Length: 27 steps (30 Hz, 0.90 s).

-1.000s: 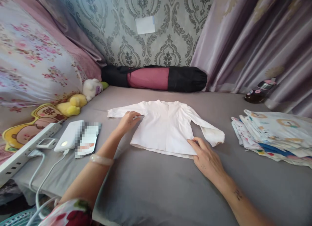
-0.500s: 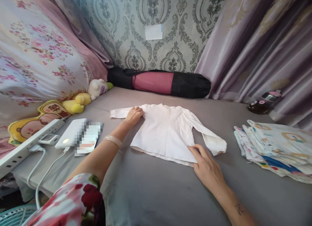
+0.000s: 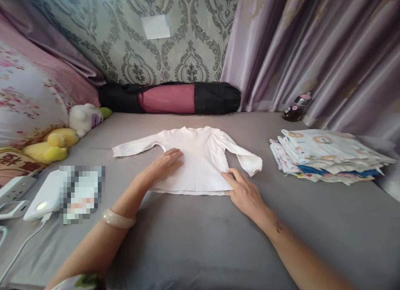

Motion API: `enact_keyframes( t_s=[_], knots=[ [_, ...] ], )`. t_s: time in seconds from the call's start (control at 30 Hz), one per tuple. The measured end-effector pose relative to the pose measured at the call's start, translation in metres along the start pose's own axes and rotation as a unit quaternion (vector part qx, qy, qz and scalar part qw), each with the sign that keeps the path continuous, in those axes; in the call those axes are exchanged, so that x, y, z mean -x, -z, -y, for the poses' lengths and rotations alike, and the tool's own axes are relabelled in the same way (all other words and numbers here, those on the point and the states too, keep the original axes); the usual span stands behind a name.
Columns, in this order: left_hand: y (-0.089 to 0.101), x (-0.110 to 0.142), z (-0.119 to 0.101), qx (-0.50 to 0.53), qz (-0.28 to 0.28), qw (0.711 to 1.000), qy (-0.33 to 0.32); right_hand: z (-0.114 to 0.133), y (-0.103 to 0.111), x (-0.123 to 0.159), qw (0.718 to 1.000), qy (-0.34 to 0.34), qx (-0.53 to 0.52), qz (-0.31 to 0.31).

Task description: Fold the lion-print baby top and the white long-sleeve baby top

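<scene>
A small white long-sleeved shirt (image 3: pixel 200 156) lies spread flat on the grey bed sheet (image 3: pixel 200 240), sleeves out to both sides. My left hand (image 3: pixel 164 165) rests flat on the shirt's left side, fingers stretched out and together. My right hand (image 3: pixel 242 192) lies on the sheet at the shirt's lower right corner, its fingertips touching the hem, fingers extended. Neither hand holds anything.
A stack of folded printed cloths (image 3: pixel 321 156) sits to the right. A black and pink roll bag (image 3: pixel 170 98) lies along the wall. At the left are plush toys (image 3: pixel 62 133), a power bank (image 3: pixel 42 196), a power strip and cables. A bottle (image 3: pixel 295 108) stands by the curtain.
My left hand slid from the shirt's left shoulder down onto its body. My right hand stayed at the lower right hem. The camera turned to the right.
</scene>
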<state>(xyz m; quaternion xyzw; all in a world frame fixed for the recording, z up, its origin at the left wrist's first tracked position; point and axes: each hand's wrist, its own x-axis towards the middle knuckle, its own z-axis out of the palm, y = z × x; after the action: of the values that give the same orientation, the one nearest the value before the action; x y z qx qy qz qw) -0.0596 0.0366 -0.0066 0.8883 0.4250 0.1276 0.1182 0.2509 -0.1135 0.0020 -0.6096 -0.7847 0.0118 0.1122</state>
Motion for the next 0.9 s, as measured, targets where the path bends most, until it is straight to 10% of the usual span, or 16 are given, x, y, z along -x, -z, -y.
enact_keyframes(
  t_s=[0.33, 0.47, 0.6, 0.8, 0.9],
  knots=[
    [0.001, 0.002, -0.016, -0.077, 0.107, 0.990, 0.041, -0.014, 0.022, 0.003, 0.987, 0.016, -0.146, 0.057],
    [0.002, -0.026, -0.037, -0.079, 0.083, 0.993, 0.023, -0.036, 0.048, 0.001, 0.963, -0.086, -0.253, 0.034],
    [-0.019, -0.067, -0.069, -0.013, 0.047, 0.999, -0.020, -0.062, 0.056, -0.005, 0.954, -0.241, -0.150, -0.097],
    [-0.064, -0.128, -0.115, 0.049, -0.012, 0.999, 0.004, -0.080, 0.036, -0.029, 0.947, -0.304, -0.099, 0.018],
    [-0.078, -0.142, -0.123, 0.050, -0.049, 0.996, 0.055, -0.068, 0.044, -0.046, 0.950, -0.302, -0.067, -0.039]
  ],
)
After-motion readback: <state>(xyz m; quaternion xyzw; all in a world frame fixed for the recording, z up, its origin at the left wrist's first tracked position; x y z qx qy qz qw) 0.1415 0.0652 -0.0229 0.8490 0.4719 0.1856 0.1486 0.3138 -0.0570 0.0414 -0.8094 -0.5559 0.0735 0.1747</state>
